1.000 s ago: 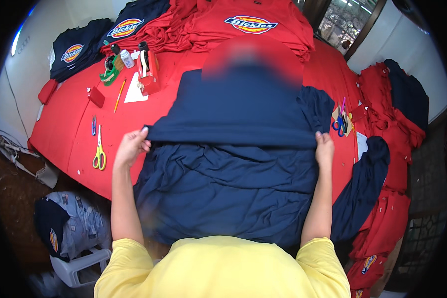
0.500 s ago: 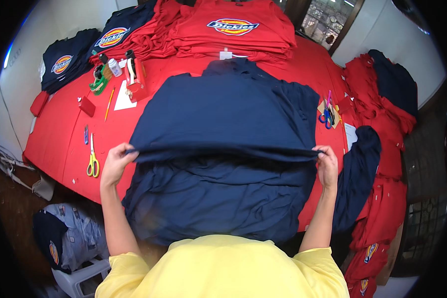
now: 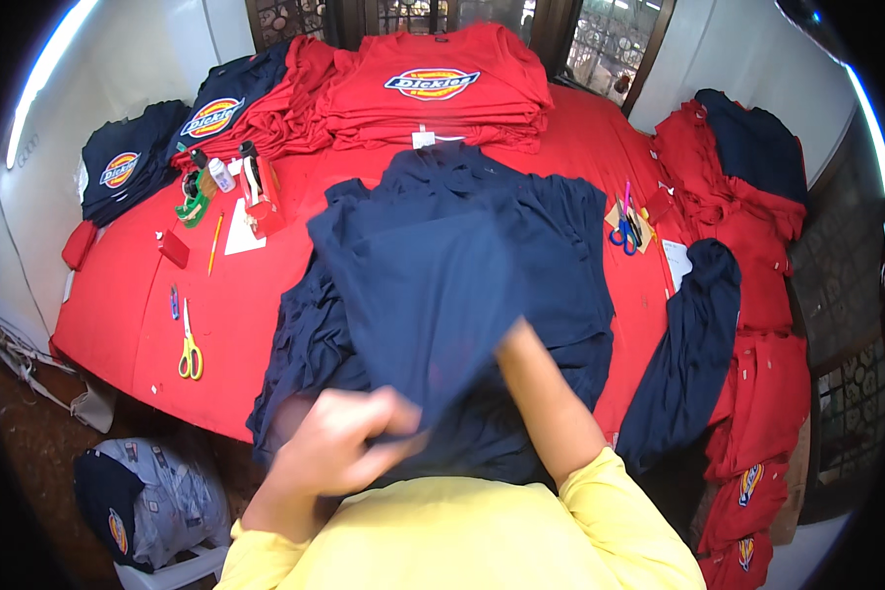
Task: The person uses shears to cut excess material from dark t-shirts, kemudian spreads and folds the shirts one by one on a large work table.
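Note:
A navy shirt [image 3: 433, 285] is lifted in front of me, its cloth smeared by motion and narrowing toward my left hand. My left hand [image 3: 349, 438] is at the shirt's lower corner, near my body; its bent fingers are too blurred to show whether they grip the cloth. My right forearm [image 3: 556, 403] reaches up behind the raised cloth, which hides my right hand and its fingers. Underneath lie more navy shirts [image 3: 570, 265], loosely stacked and rumpled on the red-covered table [image 3: 226, 369].
Yellow-handled scissors [image 3: 190, 354], a small cutter [image 3: 174, 302], a pencil [image 3: 215, 243] and a red tape dispenser [image 3: 263, 202] lie to the left. Blue-handled scissors [image 3: 622, 234] are at right. Piles of red shirts [image 3: 442, 108] stand at the back. A navy garment [image 3: 678, 359] drapes over the right edge.
The shirt edge stretched between both hands has become a raised, twisted piece of cloth. My left hand moved right and toward me; my right hand moved left and went behind the cloth.

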A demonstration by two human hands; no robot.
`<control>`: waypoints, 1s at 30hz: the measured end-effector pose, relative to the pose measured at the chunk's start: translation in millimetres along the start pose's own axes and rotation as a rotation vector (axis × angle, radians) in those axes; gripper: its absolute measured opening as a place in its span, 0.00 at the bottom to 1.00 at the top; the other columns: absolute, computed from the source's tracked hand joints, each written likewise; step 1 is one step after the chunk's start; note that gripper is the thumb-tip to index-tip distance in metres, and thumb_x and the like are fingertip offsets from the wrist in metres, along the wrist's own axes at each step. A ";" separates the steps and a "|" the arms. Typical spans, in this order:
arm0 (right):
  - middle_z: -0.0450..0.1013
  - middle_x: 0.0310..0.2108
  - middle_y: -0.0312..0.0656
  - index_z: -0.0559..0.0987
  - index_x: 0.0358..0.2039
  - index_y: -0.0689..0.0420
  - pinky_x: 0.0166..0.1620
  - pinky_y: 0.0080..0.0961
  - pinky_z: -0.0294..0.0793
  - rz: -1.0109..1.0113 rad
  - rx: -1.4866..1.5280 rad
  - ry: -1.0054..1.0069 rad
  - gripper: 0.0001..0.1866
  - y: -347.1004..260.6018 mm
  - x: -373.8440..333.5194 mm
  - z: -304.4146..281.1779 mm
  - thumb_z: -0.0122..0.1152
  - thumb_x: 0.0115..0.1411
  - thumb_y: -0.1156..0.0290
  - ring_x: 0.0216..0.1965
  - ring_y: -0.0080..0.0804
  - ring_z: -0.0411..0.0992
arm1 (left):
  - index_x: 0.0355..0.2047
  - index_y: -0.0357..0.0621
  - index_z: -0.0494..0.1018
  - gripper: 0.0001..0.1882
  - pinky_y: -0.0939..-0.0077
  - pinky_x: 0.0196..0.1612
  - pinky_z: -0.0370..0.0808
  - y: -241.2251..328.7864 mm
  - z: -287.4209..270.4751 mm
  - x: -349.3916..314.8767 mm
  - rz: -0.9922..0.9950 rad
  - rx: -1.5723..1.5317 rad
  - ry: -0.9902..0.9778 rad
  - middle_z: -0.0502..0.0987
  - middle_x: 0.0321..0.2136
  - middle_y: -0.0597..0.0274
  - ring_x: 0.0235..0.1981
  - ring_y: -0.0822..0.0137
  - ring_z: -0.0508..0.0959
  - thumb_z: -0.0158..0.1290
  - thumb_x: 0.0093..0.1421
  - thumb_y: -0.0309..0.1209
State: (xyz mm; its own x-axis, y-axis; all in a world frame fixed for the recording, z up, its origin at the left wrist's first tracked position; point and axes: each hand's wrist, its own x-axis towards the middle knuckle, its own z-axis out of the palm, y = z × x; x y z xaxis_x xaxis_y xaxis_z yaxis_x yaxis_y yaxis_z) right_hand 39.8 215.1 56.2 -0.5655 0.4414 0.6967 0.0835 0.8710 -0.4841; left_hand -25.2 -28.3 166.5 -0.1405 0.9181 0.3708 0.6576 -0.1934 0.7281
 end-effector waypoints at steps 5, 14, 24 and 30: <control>0.73 0.27 0.46 0.74 0.41 0.59 0.37 0.33 0.74 0.530 0.072 -0.161 0.12 75.6 12.3 -24.3 0.48 0.62 0.66 0.29 0.35 0.74 | 0.27 0.37 0.75 0.06 0.74 0.38 0.72 -25.2 -55.1 -50.3 -0.385 0.225 0.855 0.74 0.22 0.59 0.31 0.63 0.75 0.50 0.49 0.22; 0.73 0.30 0.46 0.73 0.43 0.59 0.39 0.32 0.73 0.386 0.564 -0.214 0.14 -27.8 7.2 -28.7 0.48 0.62 0.65 0.32 0.36 0.73 | 0.56 0.38 0.64 0.22 0.66 0.63 0.56 -163.4 56.6 79.7 0.026 0.638 0.278 0.66 0.57 0.49 0.60 0.52 0.62 0.45 0.61 0.29; 0.72 0.34 0.46 0.72 0.45 0.59 0.41 0.32 0.72 0.495 0.711 -0.127 0.16 10.8 18.2 -131.3 0.47 0.62 0.63 0.35 0.37 0.72 | 0.57 0.38 0.64 0.22 0.66 0.63 0.56 -108.5 -31.3 63.5 -0.042 0.299 0.500 0.66 0.56 0.49 0.60 0.52 0.62 0.45 0.62 0.30; 0.71 0.36 0.46 0.71 0.47 0.59 0.42 0.32 0.71 0.574 0.820 -0.203 0.18 1.2 -12.4 -125.5 0.47 0.62 0.62 0.37 0.37 0.72 | 0.57 0.38 0.64 0.23 0.66 0.63 0.56 -150.4 43.5 21.7 -0.364 0.054 0.217 0.66 0.56 0.50 0.60 0.53 0.62 0.45 0.62 0.30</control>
State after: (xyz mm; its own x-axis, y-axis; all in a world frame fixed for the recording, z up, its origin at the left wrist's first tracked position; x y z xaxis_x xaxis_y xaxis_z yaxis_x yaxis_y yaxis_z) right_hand 149.9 237.7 113.5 -0.7522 0.6340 0.1796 -0.1590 0.0900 -0.9832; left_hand -95.0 35.8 39.9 -0.5192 0.8280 0.2118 0.5733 0.1537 0.8048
